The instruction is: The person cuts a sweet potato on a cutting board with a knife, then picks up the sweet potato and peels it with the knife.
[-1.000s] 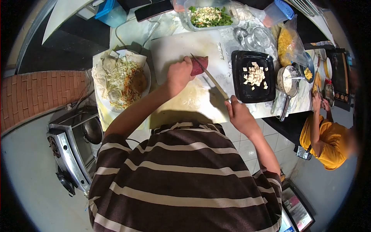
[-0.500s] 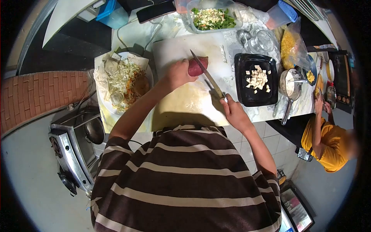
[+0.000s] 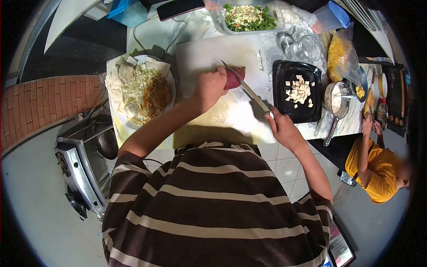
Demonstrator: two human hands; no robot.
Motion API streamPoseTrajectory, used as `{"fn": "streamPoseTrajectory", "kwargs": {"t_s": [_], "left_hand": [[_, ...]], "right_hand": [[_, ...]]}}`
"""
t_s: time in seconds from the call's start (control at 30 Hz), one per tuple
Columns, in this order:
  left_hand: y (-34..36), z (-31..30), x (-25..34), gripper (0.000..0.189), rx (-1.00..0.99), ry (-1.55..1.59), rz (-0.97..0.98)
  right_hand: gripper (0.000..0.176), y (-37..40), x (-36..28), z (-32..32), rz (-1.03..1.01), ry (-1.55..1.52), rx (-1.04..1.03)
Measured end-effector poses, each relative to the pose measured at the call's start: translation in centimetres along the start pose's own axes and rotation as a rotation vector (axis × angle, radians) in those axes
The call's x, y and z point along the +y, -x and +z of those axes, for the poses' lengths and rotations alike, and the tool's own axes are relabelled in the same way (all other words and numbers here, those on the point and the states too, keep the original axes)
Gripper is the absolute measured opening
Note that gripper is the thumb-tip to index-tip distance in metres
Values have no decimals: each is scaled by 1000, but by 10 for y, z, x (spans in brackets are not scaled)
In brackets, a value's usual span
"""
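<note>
A dark red piece of food, perhaps meat, (image 3: 236,76) lies on the pale cutting board (image 3: 195,58). My left hand (image 3: 211,88) is closed round its left end. My right hand (image 3: 284,126) grips the handle of a long knife (image 3: 251,92), whose blade slants up and left across the red piece. Just right of the knife is a black square tray (image 3: 279,75) with pale cubes (image 3: 299,91) in it. At the left, a plate (image 3: 172,91) bears shredded vegetables (image 3: 149,91) and pale wrappers.
A tub of greens (image 3: 249,20), a phone (image 3: 180,9) and glass jars (image 3: 309,48) stand at the back. Right of the tray is a saucepan (image 3: 336,100). A co-worker in yellow (image 3: 376,169) works at the far right. A stove (image 3: 75,171) stands lower left.
My right hand and the knife handle have moved right, and the blade lies at a lower slant. My left hand and the red piece appear slightly further right.
</note>
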State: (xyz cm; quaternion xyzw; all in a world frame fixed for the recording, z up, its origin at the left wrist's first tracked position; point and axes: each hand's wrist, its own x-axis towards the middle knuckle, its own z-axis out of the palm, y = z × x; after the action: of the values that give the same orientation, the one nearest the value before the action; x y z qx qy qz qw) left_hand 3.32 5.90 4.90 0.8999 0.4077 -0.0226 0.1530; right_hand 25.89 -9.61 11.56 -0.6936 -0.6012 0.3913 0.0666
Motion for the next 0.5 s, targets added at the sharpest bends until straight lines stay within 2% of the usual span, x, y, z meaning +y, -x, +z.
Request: {"fn": "streamPoseTrajectory", "kwargs": {"t_s": [0.23, 0.37, 0.43, 0.5], "left_hand": [[5, 17, 21, 50, 87, -68, -163], [7, 17, 19, 51, 103, -39, -152], [6, 17, 18, 51, 101, -32, -174], [4, 29, 19, 51, 105, -89, -156]], "right_hand": [[34, 9, -15, 4, 78, -62, -18], [31, 11, -26, 10, 93, -77, 33], [32, 12, -36, 2, 137, -42, 8], [35, 8, -37, -9, 99, -15, -26]]}}
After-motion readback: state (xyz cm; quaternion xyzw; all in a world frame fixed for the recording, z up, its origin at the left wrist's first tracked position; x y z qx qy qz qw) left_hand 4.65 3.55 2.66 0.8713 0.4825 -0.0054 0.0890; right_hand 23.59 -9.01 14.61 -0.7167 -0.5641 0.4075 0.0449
